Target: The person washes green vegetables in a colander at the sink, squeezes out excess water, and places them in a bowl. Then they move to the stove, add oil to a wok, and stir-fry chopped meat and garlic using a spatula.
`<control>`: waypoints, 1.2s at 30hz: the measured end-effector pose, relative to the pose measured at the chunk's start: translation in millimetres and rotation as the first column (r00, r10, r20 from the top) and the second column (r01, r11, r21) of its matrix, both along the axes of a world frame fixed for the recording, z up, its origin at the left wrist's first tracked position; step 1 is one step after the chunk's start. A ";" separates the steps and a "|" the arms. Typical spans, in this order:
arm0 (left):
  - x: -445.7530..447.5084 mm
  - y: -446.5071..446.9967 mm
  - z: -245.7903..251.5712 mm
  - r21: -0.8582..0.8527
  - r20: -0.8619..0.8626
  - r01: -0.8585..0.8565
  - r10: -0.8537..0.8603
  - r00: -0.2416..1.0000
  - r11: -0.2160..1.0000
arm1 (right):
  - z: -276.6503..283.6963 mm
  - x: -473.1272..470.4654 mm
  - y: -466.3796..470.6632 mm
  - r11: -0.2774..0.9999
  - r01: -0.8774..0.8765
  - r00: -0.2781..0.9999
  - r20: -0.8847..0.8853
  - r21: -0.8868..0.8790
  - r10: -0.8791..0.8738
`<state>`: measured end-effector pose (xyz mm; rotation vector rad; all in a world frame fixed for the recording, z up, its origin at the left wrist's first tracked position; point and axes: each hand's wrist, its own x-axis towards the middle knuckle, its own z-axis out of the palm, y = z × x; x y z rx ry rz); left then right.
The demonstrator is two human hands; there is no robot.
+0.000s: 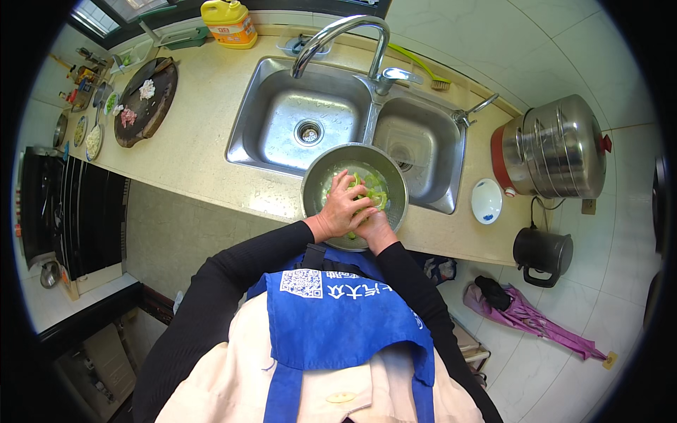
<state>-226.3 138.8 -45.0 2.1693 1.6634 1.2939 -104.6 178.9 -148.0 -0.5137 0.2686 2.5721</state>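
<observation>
A round metal basin [400, 174] with water and pale green vegetable slices [376, 185] in it stands at the counter's front edge, overlapping the rim of the double stainless steel sink. Both hands are inside the basin, pressed together around some of the green slices. My left hand [342, 203] lies on top with its fingers bent over them. My right hand [372, 226] is below and to the right, cupped against the slices, its fingers partly hidden by the left. Behind the basin a chrome faucet [341, 24] arches over the larger sink bowl [275, 127]; no water runs from it.
At the left, a round wooden chopping board [158, 108] bears a cleaver and chopped meat, with small dishes beside it. A white bowl [486, 201], a steel steamer [563, 148] and a black kettle [542, 251] stand right. A yellow jug [228, 24] and green brush [418, 61] lie behind.
</observation>
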 end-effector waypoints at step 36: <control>-20.2 16.9 40.1 -0.166 -0.141 0.413 -0.436 0.889 0.895 | 27.5 6.5 -4.5 0.182 -0.406 0.668 -0.427 -0.895 -0.609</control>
